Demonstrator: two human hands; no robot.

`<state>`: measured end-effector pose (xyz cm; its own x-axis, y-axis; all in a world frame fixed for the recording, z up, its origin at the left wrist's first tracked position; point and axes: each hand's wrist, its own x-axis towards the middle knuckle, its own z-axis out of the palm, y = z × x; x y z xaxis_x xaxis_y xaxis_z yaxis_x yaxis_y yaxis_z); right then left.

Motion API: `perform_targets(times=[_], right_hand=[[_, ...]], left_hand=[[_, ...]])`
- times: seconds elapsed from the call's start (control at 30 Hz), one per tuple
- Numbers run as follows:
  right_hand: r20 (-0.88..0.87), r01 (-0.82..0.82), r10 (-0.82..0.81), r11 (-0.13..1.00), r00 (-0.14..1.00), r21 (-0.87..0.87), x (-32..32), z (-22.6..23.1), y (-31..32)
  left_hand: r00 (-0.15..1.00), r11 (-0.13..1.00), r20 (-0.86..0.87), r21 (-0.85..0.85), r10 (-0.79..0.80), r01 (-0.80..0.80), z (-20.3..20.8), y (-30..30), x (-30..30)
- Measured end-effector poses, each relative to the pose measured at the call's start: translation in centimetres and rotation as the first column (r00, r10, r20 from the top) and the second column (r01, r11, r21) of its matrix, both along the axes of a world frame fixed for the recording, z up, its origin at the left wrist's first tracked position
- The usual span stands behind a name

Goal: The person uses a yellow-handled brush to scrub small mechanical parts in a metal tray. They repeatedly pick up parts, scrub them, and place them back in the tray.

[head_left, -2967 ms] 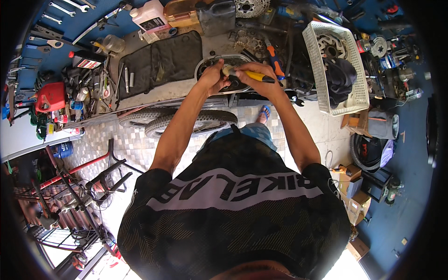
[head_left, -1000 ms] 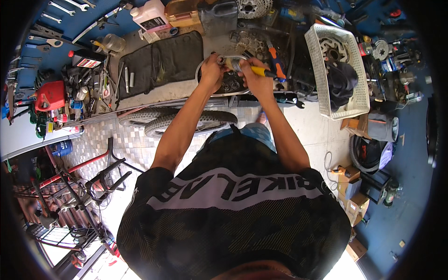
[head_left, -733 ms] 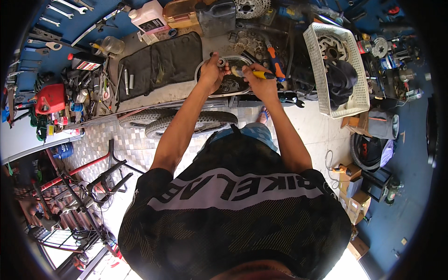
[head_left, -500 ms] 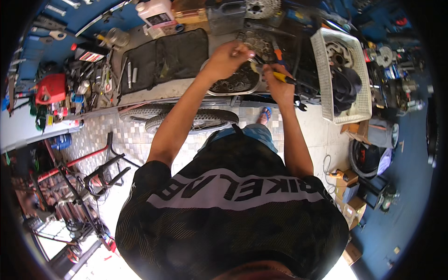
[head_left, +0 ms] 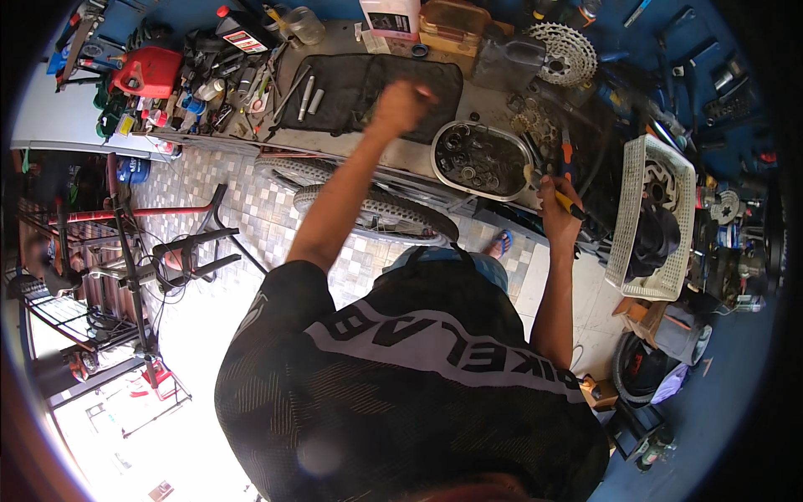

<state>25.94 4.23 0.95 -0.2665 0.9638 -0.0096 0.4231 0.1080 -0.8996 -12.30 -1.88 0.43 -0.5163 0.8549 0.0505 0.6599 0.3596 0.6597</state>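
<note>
Here, the right hand (head_left: pixel 555 205) holds a brush (head_left: pixel 570 204), fingers curled.

PLACE: I stand in a bicycle workshop | AT MY BENCH (head_left: pixel 408 157): sprocket cassette (head_left: pixel 577 54), oval tray (head_left: pixel 436 159) of small parts (head_left: pixel 481 171), orange-handled tool (head_left: pixel 567 154) | BELOW ITS EDGE: 2 knobbly tyres (head_left: pixel 376 199) | TO MY RIGHT: 1 more tyre (head_left: pixel 620 370)

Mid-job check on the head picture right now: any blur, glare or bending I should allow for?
Head view: left hand motion-smeared, right hand clearer; head view: floor burnt out to white at lower left; head view: bench edge bowed by the fisheye, corners black.
</note>
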Motion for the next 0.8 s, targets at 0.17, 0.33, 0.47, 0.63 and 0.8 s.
perform_targets(times=[0.17,0.33,0.47,0.63,0.8], right_hand=[[0.054,-0.067,0.065,0.997,0.996,0.032,-0.5,0.5,-0.1],[0.098,-0.108,0.099,0.990,0.990,0.090,-1.1,0.0,-0.3],[0.090,-0.110,0.104,0.992,0.991,0.065,-2.0,1.7,-0.8],[0.071,-0.117,0.113,0.992,0.991,0.056,-2.0,2.0,-0.3],[0.155,-0.117,0.102,0.989,0.983,0.090,-2.5,2.9,1.2]], left_hand=[[0.842,0.893,-0.415,-0.134,0.343,-0.430,-5.2,-4.8,-16.8],[0.780,0.857,-0.461,-0.073,0.424,-0.510,-7.6,-5.9,-20.1],[0.787,0.848,-0.455,-0.118,0.417,-0.517,-7.1,-6.6,-19.3],[0.795,0.874,-0.373,0.114,0.478,-0.472,-3.2,-6.1,-20.1],[0.971,0.939,-0.235,0.343,0.046,0.038,1.3,-1.6,-7.6]])
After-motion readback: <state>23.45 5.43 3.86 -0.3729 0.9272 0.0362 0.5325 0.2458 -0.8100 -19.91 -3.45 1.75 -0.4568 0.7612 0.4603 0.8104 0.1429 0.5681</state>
